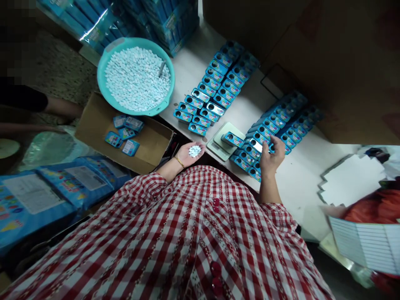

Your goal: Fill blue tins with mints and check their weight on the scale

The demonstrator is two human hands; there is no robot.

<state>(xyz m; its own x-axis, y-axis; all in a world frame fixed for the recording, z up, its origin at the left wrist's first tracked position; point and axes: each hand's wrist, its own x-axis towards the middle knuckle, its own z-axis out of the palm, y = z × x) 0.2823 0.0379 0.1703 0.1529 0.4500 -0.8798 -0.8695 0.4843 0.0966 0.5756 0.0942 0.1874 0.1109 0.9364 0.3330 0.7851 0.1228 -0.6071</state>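
Note:
My left hand (188, 156) is palm up and cupped around a small heap of pale blue-white candies (195, 151). My right hand (272, 157) hovers over a block of small blue tins (250, 151), its thumb and fingers apart; whether it touches a tin is hard to tell. Between my hands, a digital scale (218, 148) bears one blue tin (233, 139) with a round opening in its top. A turquoise basin (100, 81) full of the same candies stands to the upper left, with a metal scoop handle (161, 68) sticking out.
More tins (215, 75) stand in rows behind the scale. A cardboard box (150, 146) with several blue packs lies left. Wrapped blue packages (84, 21), a large brown carton (312, 62) and a notebook (365, 241) surround the white table (300, 187). Another person's arm (62, 107) shows at far left.

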